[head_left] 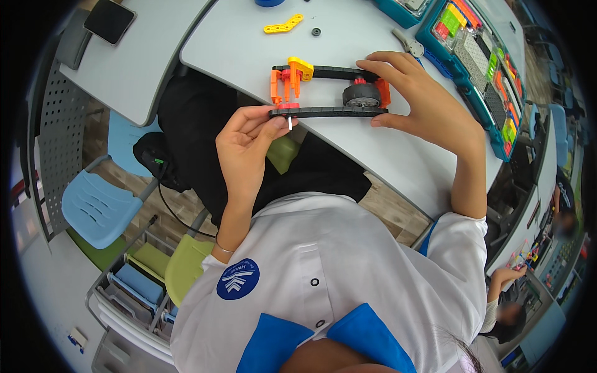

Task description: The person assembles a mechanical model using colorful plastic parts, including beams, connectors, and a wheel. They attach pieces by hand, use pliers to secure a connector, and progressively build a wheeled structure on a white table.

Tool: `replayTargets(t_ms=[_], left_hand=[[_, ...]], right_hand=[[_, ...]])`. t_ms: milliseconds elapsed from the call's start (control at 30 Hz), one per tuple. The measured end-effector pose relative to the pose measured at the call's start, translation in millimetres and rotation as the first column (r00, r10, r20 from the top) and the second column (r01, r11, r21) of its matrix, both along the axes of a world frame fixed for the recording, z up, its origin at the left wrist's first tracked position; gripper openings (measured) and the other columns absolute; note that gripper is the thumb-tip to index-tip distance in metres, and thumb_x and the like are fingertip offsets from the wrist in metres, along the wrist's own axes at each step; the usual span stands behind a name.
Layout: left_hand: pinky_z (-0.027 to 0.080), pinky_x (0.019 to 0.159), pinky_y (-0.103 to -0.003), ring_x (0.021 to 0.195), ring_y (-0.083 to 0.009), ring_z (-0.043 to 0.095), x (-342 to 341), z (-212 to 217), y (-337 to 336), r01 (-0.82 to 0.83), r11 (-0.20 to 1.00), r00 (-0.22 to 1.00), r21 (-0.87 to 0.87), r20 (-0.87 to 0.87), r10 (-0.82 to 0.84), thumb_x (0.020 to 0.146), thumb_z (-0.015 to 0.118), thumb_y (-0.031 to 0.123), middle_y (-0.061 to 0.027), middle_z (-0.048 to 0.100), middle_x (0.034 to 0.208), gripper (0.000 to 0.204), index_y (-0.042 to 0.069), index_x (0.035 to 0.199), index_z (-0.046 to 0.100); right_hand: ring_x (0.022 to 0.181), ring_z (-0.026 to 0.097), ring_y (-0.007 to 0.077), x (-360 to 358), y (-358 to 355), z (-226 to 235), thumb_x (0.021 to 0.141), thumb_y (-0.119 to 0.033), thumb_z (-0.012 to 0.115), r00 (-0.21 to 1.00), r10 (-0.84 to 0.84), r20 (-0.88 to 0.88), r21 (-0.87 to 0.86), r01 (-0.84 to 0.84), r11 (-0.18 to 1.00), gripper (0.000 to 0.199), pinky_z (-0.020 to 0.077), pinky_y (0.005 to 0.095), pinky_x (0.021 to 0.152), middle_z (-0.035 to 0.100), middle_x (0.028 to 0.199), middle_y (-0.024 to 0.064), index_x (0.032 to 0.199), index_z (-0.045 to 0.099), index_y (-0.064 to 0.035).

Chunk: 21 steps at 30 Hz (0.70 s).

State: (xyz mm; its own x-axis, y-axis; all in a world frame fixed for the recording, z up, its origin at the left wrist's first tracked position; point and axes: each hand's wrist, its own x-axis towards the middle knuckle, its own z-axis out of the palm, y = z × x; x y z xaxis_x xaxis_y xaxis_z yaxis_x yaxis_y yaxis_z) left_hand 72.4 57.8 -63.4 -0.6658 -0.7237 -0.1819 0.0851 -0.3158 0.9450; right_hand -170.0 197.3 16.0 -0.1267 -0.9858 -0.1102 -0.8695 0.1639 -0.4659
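Note:
A rectangular frame of plastic building beams [329, 112], mostly black with orange, red and yellow connectors, is held at the table's near edge. A black toy wheel [362, 95] sits inside its right end. My right hand [423, 99] grips that end, thumb on the near beam and fingers on the far side. My left hand [245, 133] is closed in a pinch at the near left corner. Beside its thumb tip, a short metal shaft [290, 124] sticks out of the near beam toward me. The fingertips behind the beam are partly hidden.
On the white table [233, 43] lie a yellow bent beam [283, 25], a small dark ring [316, 32] and a grey-and-blue tool [407, 43]. A teal parts case [472, 68] stands at the right. A phone [110, 21] rests on the left table; blue chairs [99, 208] stand below.

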Motion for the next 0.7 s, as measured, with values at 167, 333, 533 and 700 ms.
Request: replayTargets(t_ms=[167,333,533,700], left_hand=[[0.061,0.085,-0.031,0.094,-0.0261,0.073,0,2,-1,-0.004,1.000,1.000,0.023,-0.006,0.004,0.093,0.061,-0.008,-0.0217,0.071,0.100,0.013,-0.010,0.106,0.060],[0.061,0.086,-0.032,0.094,-0.0260,0.073,1,3,-1,0.004,1.000,1.000,0.007,0.013,-0.004,0.093,0.061,-0.008,-0.0219,0.071,0.100,0.013,-0.010,0.106,0.060],[0.060,0.088,-0.034,0.100,-0.0272,0.071,14,23,3,-0.024,0.994,0.992,-0.110,-0.123,0.011,0.091,0.062,-0.011,-0.0253,0.069,0.106,0.015,-0.010,0.106,0.060],[0.060,0.084,-0.035,0.097,-0.0258,0.071,23,18,-3,-0.054,0.964,0.975,-0.261,-0.221,-0.006,0.092,0.065,-0.003,-0.0283,0.068,0.110,0.016,-0.005,0.105,0.057]], right_hand=[[0.128,0.047,0.0318,1,1,-1,0.074,-0.019,0.084,1.000,-0.012,-0.007,-0.012,0.012,1.000,0.072,0.0423,0.0379,0.106,0.051,0.136,0.0123,0.137,0.053,-0.0072],[0.125,0.050,0.0316,1,1,2,0.074,-0.022,0.084,1.000,0.004,0.011,-0.041,-0.004,0.999,0.070,0.0435,0.0378,0.104,0.053,0.134,0.0124,0.136,0.054,-0.0059],[0.096,0.065,0.0213,-26,-14,27,0.083,-0.025,0.078,0.997,-0.044,0.062,-0.334,0.062,0.941,0.042,0.0497,0.0317,0.085,0.069,0.107,0.0099,0.118,0.067,-0.0033],[0.093,0.066,0.0160,-36,-45,-3,0.092,-0.019,0.070,0.995,-0.101,0.012,-0.365,0.098,0.926,0.022,0.0512,0.0278,0.082,0.072,0.105,0.0053,0.109,0.072,-0.0052]])
